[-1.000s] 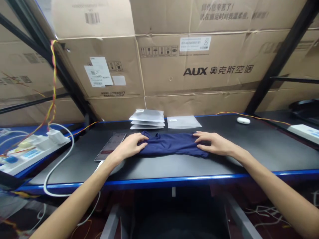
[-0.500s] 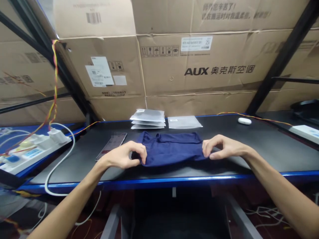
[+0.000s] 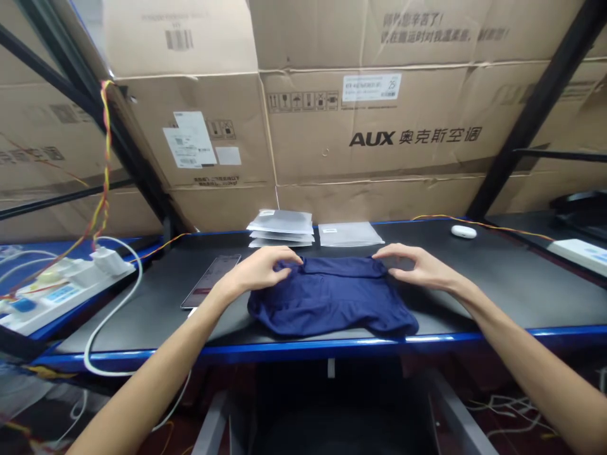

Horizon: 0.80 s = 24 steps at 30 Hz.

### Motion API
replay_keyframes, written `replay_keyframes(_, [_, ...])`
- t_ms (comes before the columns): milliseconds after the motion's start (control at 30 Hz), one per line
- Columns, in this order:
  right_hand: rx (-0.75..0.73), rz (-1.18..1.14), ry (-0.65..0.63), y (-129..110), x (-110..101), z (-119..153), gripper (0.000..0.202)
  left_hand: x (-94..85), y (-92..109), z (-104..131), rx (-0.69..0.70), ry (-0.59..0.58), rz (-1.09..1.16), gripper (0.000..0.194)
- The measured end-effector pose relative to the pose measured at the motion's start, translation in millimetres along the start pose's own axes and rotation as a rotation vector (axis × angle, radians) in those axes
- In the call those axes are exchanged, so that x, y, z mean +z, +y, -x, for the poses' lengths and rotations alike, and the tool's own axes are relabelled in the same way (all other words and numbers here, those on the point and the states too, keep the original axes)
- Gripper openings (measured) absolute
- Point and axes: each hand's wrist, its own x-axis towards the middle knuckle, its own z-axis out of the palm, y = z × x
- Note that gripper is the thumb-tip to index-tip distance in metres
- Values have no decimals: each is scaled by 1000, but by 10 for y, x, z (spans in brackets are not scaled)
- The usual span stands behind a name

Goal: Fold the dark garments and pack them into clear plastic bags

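Observation:
A dark blue cloth (image 3: 332, 300) lies on the black tabletop near its front edge, with a folded band along its far side. My left hand (image 3: 268, 265) is at the cloth's far left corner, fingertips on the fabric, thumb and fingers apart. Over the far right corner is my right hand (image 3: 412, 264), its thumb and fingers curved and spread, the index fingertip at the cloth's edge. Neither hand shows fabric closed between its fingers. The near side of the cloth is loose and wrinkled.
Behind the cloth are a stack of translucent packets (image 3: 281, 222) and a flat packet (image 3: 349, 234). A phone (image 3: 211, 281) lies left, a white case (image 3: 463, 232) back right. Power strips (image 3: 61, 287) and a white cable (image 3: 102, 322) flank the left; cardboard boxes (image 3: 303, 145) stand behind.
Both hands have let go of the cloth's sides and moved to its far corners. The near part of the cloth now lies spread out closer to the table edge.

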Motion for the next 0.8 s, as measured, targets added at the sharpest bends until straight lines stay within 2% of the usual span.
replay_keyframes(67, [-69, 140, -22, 71, 25, -17, 47, 79, -85, -120, 32, -24, -94, 40])
replay_keyframes(133, [-81, 228, -78, 121, 51, -26, 44, 143, -161, -203, 34, -62, -170, 44])
replay_keyframes(200, [-74, 262, -119, 136, 74, -41, 37, 184, -215, -254, 41, -97, -185, 39])
replay_keyframes(300, [-44, 222, -129, 98, 75, -95, 34, 217, -256, -302, 38, -103, -87, 27])
replay_keyframes(367, [18, 163, -100, 58, 41, -163, 37, 230, -267, -336, -16, -32, 8, 24])
replay_keyframes(500, [113, 86, 16, 44, -79, -372, 46, 242, -275, -444, -125, 186, 105, 30])
replay_keyframes(567, [139, 77, 44, 78, -113, -497, 46, 248, -283, -518, -162, 231, 97, 32])
replay_keyframes(667, [245, 146, 42, 154, -74, -653, 40, 283, -308, -621, -206, 211, -21, 30])
replay_keyframes(800, [301, 408, 77, 252, 65, -733, 28, 378, -352, -671, -244, 105, -266, 33])
